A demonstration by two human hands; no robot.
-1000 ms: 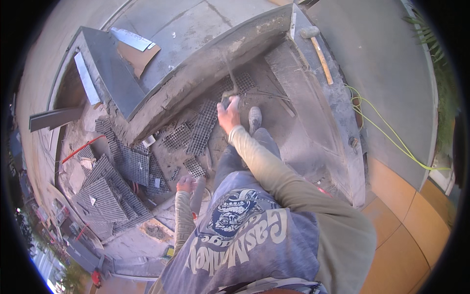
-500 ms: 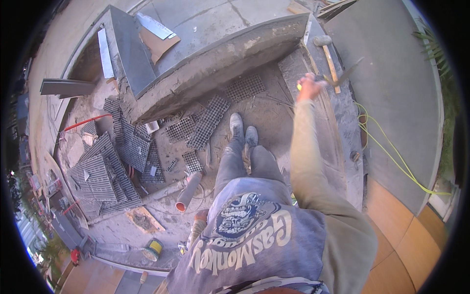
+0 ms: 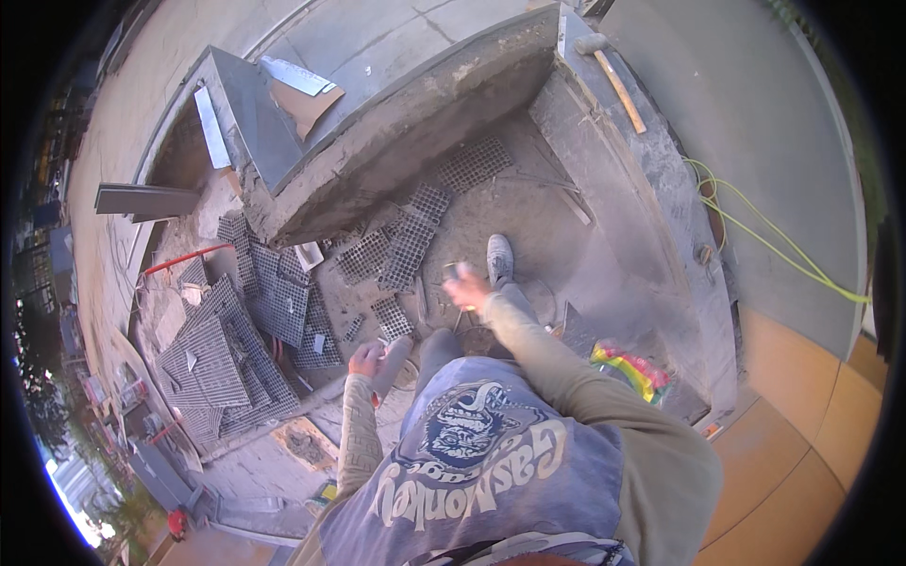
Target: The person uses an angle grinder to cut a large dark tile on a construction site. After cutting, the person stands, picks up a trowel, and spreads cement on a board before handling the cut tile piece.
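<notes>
My right hand is in front of my body over the dusty floor, closed round a trowel. Only the dark and yellow end of its handle shows clearly; its blade is mostly lost to view. Lower and to the left, my left hand has its fingers curled beside an orange pipe, which stands behind it in the picture. Whether that hand touches the pipe or holds something small, I cannot make out. Black plastic grid pieces lie on the floor between and beyond my hands.
A mallet lies on the right-hand wall. Stacked grid panels lie at the left with a red rod. A colourful bag rests near my right elbow. A yellow-green hose runs along the right. A low wall crosses ahead.
My right hand has swung from the right-hand wall, by the mallet, back to the middle. My left hand has come up and forward beside the pipe. My body has turned and one foot moved.
</notes>
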